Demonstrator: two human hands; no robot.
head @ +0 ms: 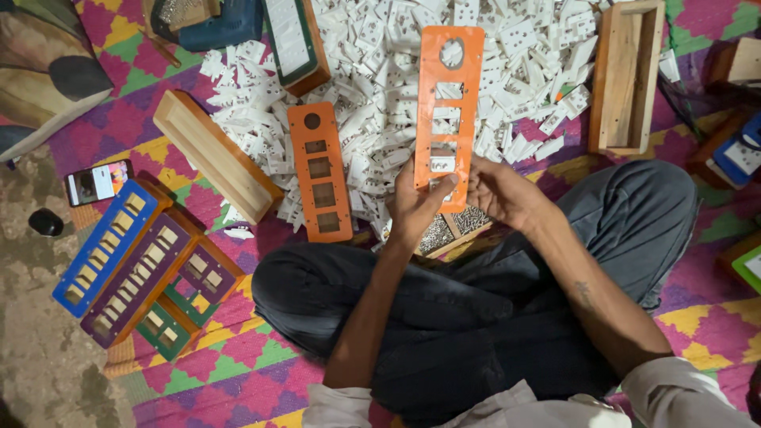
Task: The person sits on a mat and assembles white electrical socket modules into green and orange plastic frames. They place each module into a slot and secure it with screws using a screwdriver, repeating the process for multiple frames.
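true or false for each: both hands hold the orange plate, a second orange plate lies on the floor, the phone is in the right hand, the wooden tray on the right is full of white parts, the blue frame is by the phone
1. Both hands hold the orange plate. True: the left hand and right hand grip the lower end of the long orange plate.
2. A second orange plate lies on the floor. True: the shorter orange plate lies beside the pile of white parts.
3. The phone is in the right hand. False: the phone lies on the mat at the left.
4. The wooden tray on the right is full of white parts. False: the wooden tray looks empty.
5. The blue frame is by the phone. True: the blue frame lies just below it.
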